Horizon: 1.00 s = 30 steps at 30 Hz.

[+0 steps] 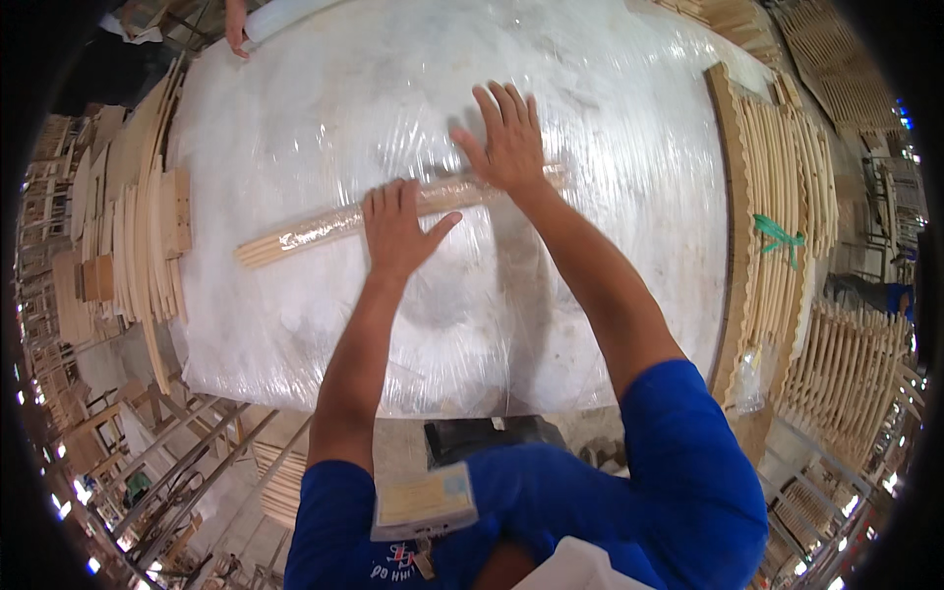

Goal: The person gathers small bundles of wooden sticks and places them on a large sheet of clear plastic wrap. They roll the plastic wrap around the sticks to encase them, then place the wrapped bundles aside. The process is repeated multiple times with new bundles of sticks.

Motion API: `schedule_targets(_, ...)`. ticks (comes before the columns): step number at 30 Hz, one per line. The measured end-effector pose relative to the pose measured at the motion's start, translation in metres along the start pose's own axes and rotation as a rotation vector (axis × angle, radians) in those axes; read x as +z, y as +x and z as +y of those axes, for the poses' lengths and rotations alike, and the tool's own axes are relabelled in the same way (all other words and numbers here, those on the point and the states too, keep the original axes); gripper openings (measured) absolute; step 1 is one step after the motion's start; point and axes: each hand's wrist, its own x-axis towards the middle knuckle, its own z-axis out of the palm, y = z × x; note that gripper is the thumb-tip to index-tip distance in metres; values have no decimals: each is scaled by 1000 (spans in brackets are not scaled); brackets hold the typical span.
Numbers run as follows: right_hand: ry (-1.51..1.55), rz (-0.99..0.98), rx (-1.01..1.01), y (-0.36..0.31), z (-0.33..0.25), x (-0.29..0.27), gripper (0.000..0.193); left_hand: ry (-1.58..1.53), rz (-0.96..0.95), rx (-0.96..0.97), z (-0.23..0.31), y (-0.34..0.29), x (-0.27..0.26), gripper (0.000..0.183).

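Observation:
A bundle of pale wooden sticks (320, 232), wrapped in clear shiny film, lies slantwise across a broad table (600, 305) covered with wrinkled plastic film. Bare stick ends show at its left. My left hand (395, 231) rests across the bundle's middle, fingers laid over it and thumb spread out to the right. Toward the bundle's right end is my right hand (508, 143), palm down with fingers spread, its heel and wrist over the sticks. Whether that palm presses on the wrap is hidden.
Another person's hand (236, 28) is at the far left corner beside a white roll (287, 14). Wooden strips (133, 241) stand along the left edge. Slats (772, 187) with a green tie (779, 236) line the right. Metal bars (211, 438) run below the left front.

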Motion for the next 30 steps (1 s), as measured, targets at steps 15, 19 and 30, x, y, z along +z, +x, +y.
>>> schedule_targets(15,236,-254,-43,-151,-48,-52,46,68,-132,-276,19,-111,-41,79)
schedule_targets(19,69,-239,-37,-185,-42,-53,73,-18,100,-238,19,-81,-33,83)
schedule_targets(30,2,-246,22,24,11,18,42,27,-65,-131,-30,22,-10,73)
